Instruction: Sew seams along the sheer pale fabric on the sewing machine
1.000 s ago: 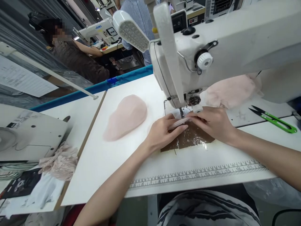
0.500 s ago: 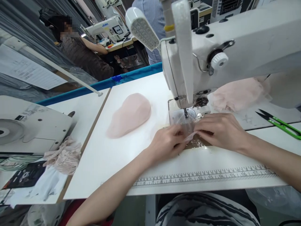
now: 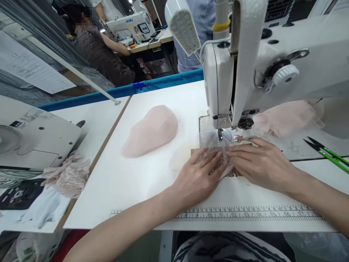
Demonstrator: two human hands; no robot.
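A thin, see-through piece of fabric (image 3: 214,138) lies under the presser foot (image 3: 220,134) of the white sewing machine (image 3: 220,80). My left hand (image 3: 200,171) rests flat on it, fingers stretched toward the foot. On the other side, my right hand (image 3: 263,163) also presses down with its fingers laid out, the tips close to those of the left. The fabric's edge runs between both hands, and part of it is hidden under the fingers. Left of the machine lies a stack of pale pink sheer fabric (image 3: 152,131).
More pink fabric (image 3: 286,116) is bunched under the machine arm. Green-handled thread snips (image 3: 328,153) lie at the right. A printed ruler (image 3: 231,214) runs along the table's front edge. Pink ties (image 3: 72,176) lie at left by another machine. People sit and stand beyond the blue cloth edge (image 3: 163,80).
Both hands have gone from pinching the fabric's edge to lying flat on it, fingers spread out. The camera view has shifted slightly.
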